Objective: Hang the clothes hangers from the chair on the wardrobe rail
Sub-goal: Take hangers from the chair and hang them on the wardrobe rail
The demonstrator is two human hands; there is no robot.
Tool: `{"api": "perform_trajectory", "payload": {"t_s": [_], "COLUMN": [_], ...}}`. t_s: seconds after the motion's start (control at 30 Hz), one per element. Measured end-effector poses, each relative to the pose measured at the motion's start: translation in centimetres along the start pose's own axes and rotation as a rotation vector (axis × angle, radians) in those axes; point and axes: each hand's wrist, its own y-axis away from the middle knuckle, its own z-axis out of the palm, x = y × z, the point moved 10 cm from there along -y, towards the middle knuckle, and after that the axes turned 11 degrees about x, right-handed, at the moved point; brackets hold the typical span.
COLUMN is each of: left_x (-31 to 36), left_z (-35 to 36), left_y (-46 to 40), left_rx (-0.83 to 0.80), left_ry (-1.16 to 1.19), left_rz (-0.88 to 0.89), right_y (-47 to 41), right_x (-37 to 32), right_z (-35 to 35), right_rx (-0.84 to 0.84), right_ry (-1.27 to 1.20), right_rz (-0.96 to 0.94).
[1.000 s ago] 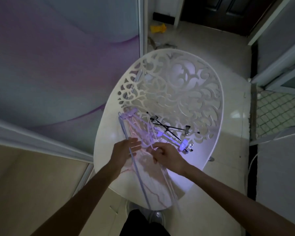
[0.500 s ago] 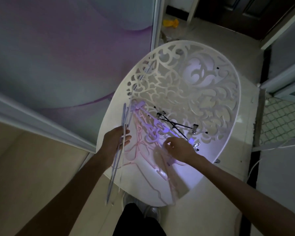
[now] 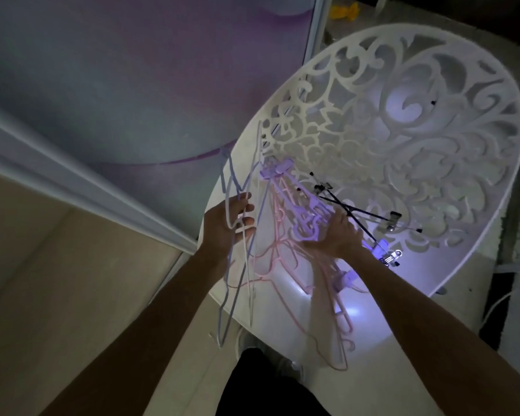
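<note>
Step in hand: hangers were being gathered off the seat of the white plastic chair with the scroll-cut back (image 3: 433, 121) — none had reached the wardrobe rail, which was not in view.
Left hand: the left hand (image 3: 227, 223) was curled round a few thin pale lilac hangers (image 3: 231, 280), held clear of the seat, their long ends hanging past the chair's front edge.
Right hand: the right hand (image 3: 335, 235) was laid on the tangled heap of pink and lilac plastic hangers (image 3: 297, 217) on the seat, fingers spread rather than clearly closed; a firm hold could not be confirmed.
Also on the seat: black metal clip hangers (image 3: 357, 211) were lying just behind the right hand, crossed over one another.
Doing it well: the hooks should be gathered together in one direction before lifting, it was judged, so the bundle slips onto a rail in one pass.
Risk: interlocked arms were likely to drag neighbours off the seat — a slow, separating lift was called for.
</note>
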Motion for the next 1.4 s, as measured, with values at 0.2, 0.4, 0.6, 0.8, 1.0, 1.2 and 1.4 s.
{"api": "perform_trajectory", "payload": {"t_s": [0.2,0.4,0.6,0.8,1.0,1.2,1.4], "left_x": [-1.0,-0.9,-1.8,-2.1,-1.7,-1.5,-0.1], "left_z": [1.5,2.3,2.8,2.9,2.9,3.3,3.3], "left_y": [-0.1,-0.1,-0.4,-0.8,-1.2,-1.5,-1.0], "left_rx": [-0.009,-0.006,-0.051,-0.053,-0.066,-0.059,-0.015], "left_ry": [0.022,0.051,0.050,-0.001,-0.049,-0.048,0.034], "left_rz": [-0.060,-0.075,-0.109,-0.074,-0.062,-0.055,-0.003], "right_y": [-1.7,-0.9,2.7,3.3,3.2,2.2,6.4], "right_x": [0.2,0.2,6.7,5.0,6.3,8.1,4.3], "right_z": [-1.1,-2.9,-0.7,-1.7,-2.9,-2.5,-0.4], "right_rx": [0.058,0.096,0.049,0.172,0.282,-0.115,-0.718], "right_ry": [-0.096,-0.329,-0.088,0.160,-0.124,-0.766,-1.187], "right_rz": [-0.113,-0.168,0.099,-0.141,-0.116,0.157,0.330]}}
